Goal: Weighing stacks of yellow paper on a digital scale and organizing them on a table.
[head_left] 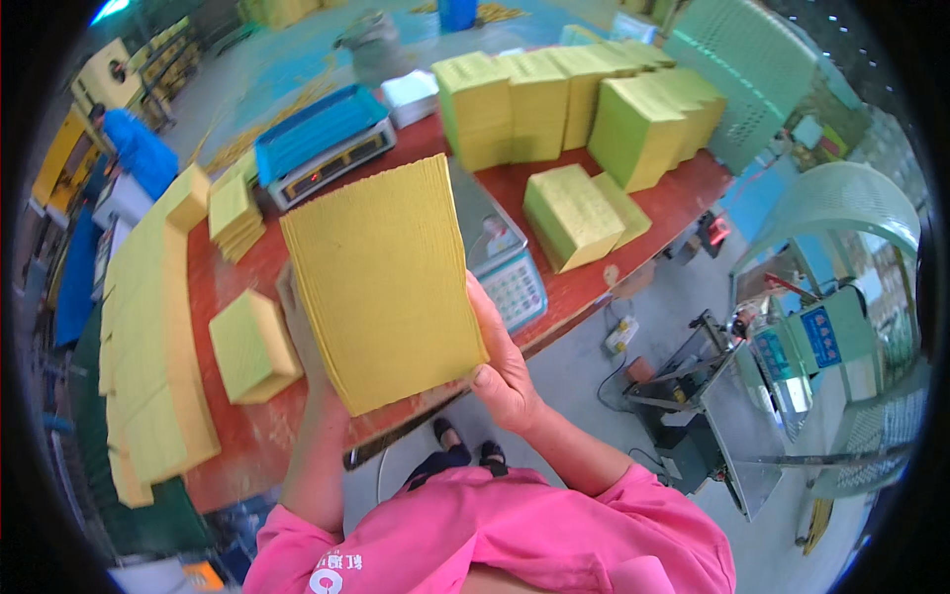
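A thick stack of yellow paper sheets (386,287) is held up above the table, tilted with its broad face toward me. My right hand (507,371) grips its right edge, thumb at the near corner and fingers reaching behind. On the left side my left hand (312,356) supports the stack; most of its fingers are hidden behind the paper. Beneath and beyond the stack sits a digital scale (510,272) with a keypad, its plate partly covered from view. To the left, a smaller block of yellow paper (252,348) rests on the red table (223,450).
Tall yellow paper piles (633,134) line the table's far right, with one shorter block (572,218) in front. A long row of yellow stacks (153,346) runs down the left. Beyond stands another scale with a blue tray (322,134). A metal machine (732,416) is at right.
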Available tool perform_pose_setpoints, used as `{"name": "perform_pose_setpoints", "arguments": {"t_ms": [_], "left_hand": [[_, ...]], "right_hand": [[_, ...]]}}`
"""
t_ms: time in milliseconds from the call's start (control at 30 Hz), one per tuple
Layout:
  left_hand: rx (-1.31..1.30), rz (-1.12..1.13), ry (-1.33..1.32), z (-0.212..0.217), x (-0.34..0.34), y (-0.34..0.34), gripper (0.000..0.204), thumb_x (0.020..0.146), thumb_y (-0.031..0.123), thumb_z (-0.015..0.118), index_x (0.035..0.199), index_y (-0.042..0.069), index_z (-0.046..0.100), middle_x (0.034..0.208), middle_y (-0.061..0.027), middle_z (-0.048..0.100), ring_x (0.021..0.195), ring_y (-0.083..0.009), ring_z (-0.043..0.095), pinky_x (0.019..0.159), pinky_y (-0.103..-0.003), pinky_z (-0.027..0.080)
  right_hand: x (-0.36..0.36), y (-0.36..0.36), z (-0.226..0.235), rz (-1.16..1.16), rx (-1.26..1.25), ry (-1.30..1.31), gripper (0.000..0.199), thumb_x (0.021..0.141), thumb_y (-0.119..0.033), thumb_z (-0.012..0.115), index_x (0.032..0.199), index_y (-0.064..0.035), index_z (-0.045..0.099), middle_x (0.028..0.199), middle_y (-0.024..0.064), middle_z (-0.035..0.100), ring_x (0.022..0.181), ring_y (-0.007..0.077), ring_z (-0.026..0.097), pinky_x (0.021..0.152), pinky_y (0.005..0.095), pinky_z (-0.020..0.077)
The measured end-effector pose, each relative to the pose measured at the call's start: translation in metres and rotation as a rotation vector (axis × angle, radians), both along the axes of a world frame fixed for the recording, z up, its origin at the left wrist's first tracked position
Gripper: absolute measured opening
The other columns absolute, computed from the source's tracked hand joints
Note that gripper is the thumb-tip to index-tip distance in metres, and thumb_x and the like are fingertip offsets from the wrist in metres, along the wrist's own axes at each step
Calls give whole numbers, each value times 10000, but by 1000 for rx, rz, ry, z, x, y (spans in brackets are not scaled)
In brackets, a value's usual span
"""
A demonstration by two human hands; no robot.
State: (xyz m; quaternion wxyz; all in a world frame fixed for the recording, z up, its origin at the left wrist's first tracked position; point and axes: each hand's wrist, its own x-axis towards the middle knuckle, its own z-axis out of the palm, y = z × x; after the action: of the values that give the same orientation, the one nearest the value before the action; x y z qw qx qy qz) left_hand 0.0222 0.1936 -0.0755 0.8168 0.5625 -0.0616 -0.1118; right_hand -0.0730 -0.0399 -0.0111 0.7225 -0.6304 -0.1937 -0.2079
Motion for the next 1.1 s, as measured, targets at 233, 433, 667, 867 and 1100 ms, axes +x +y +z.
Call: {"name": "perform_pose_setpoints", "arguments": {"t_ms": [233, 433, 667, 867, 1100], "left_hand": [[-472, -231, 131, 9, 76, -102, 517, 1013, 403, 487, 1391, 54, 436, 1351, -106, 526, 1179, -246, 555, 955, -407, 496], [-685, -340, 41, 16, 91, -147, 661, 1003, 492, 474, 1532, 142, 289, 1546, -115, 350, 1395, -289, 394, 1146, -499, 365], [-654, 204, 540, 14, 73, -154, 417, 992, 308, 570, 1348, 98, 514, 1361, -90, 563, 1215, -251, 574, 1012, -374, 517], [-560, 75, 560, 19, -7, -105, 349, 955, 126, 606, 1280, 20, 537, 1259, -131, 615, 1141, -264, 620, 955, -348, 546], [1302, 954, -406, 57, -12, 46, 537, 936, 281, 646, 1362, 1, 475, 1361, -230, 533, 1261, -362, 529, 1011, -440, 464]], "right_hand": [[52, -22, 48, -478, -606, -4, 880, 775, -340, 775, 1493, -38, 365, 1523, 247, 321, 1409, 447, 305, 1140, 517, 267], [106, -16, 65, -587, -1038, -55, 809, 698, -294, 807, 1420, -99, 496, 1445, 187, 464, 1310, 430, 444, 1028, 531, 376], [159, -41, 49, -504, -1116, -21, 671, 760, -249, 765, 1377, -110, 538, 1393, 157, 531, 1310, 398, 463, 1061, 496, 371], [148, -39, 31, -336, -1186, -149, 641, 721, -179, 784, 1323, -104, 576, 1388, 139, 532, 1334, 362, 445, 1067, 486, 355], [140, -39, 33, -302, -1193, -158, 609, 761, -127, 754, 1337, -87, 562, 1421, 134, 502, 1370, 370, 401, 1100, 498, 319]]}}
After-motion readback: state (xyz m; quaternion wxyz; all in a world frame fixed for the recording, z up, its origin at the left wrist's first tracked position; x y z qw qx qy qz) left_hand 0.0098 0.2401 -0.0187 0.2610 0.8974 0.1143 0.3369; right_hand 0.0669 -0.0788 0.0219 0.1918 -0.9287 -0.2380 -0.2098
